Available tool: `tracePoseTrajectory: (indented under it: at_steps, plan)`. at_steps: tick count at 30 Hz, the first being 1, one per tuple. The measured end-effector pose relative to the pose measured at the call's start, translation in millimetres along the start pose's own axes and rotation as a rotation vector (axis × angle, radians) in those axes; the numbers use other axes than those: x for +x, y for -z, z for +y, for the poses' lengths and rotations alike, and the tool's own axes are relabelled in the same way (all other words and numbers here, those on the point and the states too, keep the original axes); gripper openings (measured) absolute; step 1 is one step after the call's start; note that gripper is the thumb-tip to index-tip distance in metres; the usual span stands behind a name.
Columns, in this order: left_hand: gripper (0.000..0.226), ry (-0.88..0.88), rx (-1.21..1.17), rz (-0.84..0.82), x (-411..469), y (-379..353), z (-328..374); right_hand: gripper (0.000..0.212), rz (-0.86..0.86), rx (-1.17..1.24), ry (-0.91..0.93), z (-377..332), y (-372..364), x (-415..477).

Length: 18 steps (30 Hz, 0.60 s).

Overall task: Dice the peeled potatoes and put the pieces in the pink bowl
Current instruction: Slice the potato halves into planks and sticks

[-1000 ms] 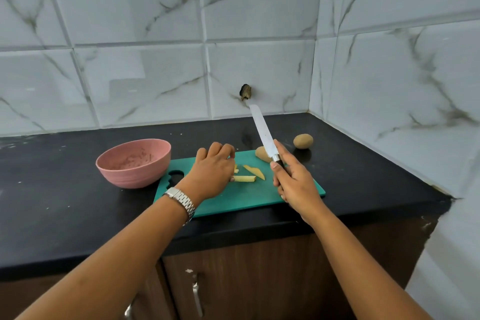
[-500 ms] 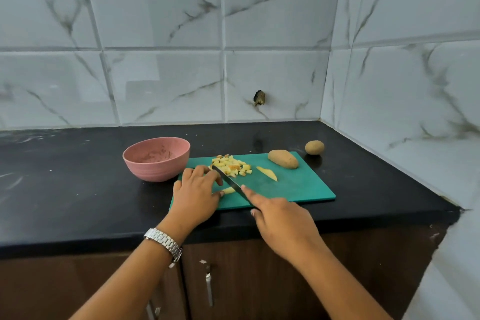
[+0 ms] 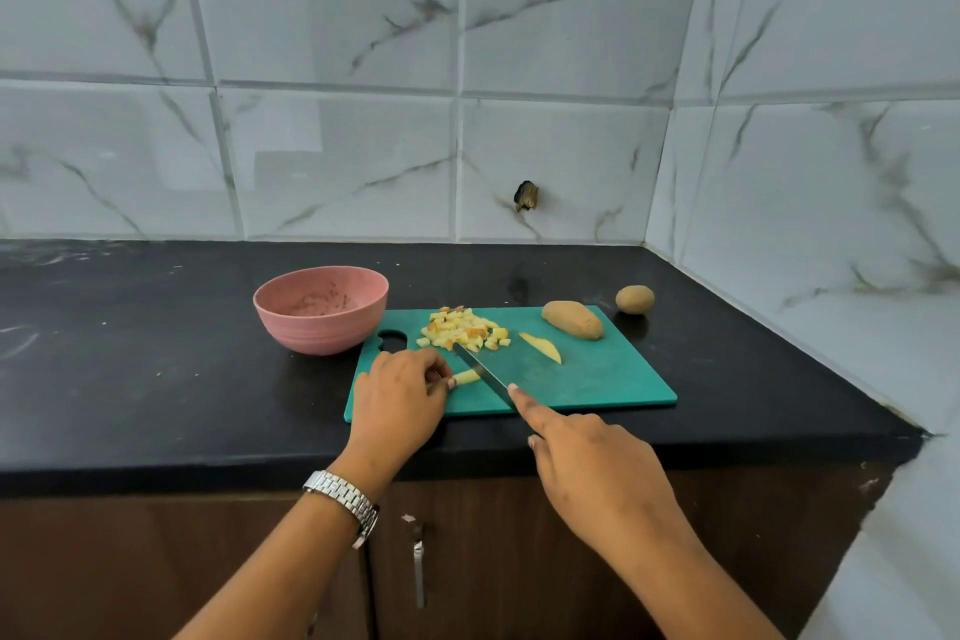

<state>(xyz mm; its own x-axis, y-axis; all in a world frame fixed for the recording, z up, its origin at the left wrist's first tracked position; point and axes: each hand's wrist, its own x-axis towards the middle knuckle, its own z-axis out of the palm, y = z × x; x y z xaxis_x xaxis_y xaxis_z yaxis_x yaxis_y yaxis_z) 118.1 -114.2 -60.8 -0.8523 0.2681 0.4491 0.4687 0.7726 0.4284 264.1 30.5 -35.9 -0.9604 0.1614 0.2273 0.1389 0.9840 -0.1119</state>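
Head cam: L hand (image 3: pixel 400 395) pinches potato strip (image 3: pixel 466 376), likely slick but firm, nr front edge of worktop (image 3: pixel 156 379); R hand (image 3: pixel 597 463) grips knife (image 3: pixel 483 370).

Bowl (image 3: pixel 311 334) left of board (image 3: pixel 597 379) (diced pieces (image 3: pixel 462 330), potato (image 3: pixel 571 320) on it)

Head camera: above the near edge of the counter (image 3: pixel 156 379), near the cutting board (image 3: pixel 597 379)
Facing: forward and down, toward the far wall (image 3: pixel 337 68)
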Motion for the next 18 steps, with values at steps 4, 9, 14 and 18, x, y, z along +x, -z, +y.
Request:
tracePoseTrajectory:
  at_steps: [4, 9, 14, 18]
  plan:
    - [0.006, -0.004, 0.002, 0.009, -1.0, -1.2, -0.9, 0.059, -0.064, -0.063, -0.007, -2.4, 5.9, 2.5]
    - [0.008, -0.018, -0.012, 0.003, -1.5, -1.8, -3.4, 0.059, -0.077, -0.087, 0.005, -0.6, 10.3, 5.5]
    - [0.008, -0.017, -0.007, 0.006, -1.8, -3.2, -3.9, 0.057, -0.081, -0.064, 0.011, 1.8, 11.1, 4.7]
    - [0.008, -0.018, -0.001, 0.005, -1.9, -2.7, -3.6, 0.055, -0.066, -0.045, 0.032, 0.8, 10.3, 5.9]
